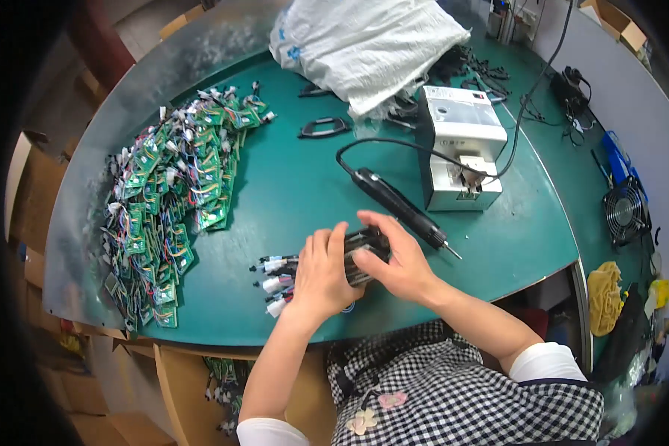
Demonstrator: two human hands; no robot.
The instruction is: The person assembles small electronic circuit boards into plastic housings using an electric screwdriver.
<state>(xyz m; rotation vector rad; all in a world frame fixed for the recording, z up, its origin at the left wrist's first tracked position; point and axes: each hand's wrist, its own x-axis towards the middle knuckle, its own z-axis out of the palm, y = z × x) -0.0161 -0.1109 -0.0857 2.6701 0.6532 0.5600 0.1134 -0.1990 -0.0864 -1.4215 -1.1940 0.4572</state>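
Note:
Near the front edge of the table, my left hand [319, 271] and my right hand [401, 260] close from both sides round a dark, glossy blocky piece [360, 256]. My fingers cover much of it, so its exact kind does not show. White plugs on short wires [276, 285] stick out to the left, beyond my left hand. Just past my right hand lies a black electric screwdriver [397, 204], its bit pointing toward the near right and its cable running off behind.
Green circuit boards with wires [200, 160] lie heaped at the left. A white screw feeder [464, 141] stands at the right, a white sack [364, 52] behind. One black plastic frame [325, 128] lies before the sack. A small fan [624, 208] sits far right.

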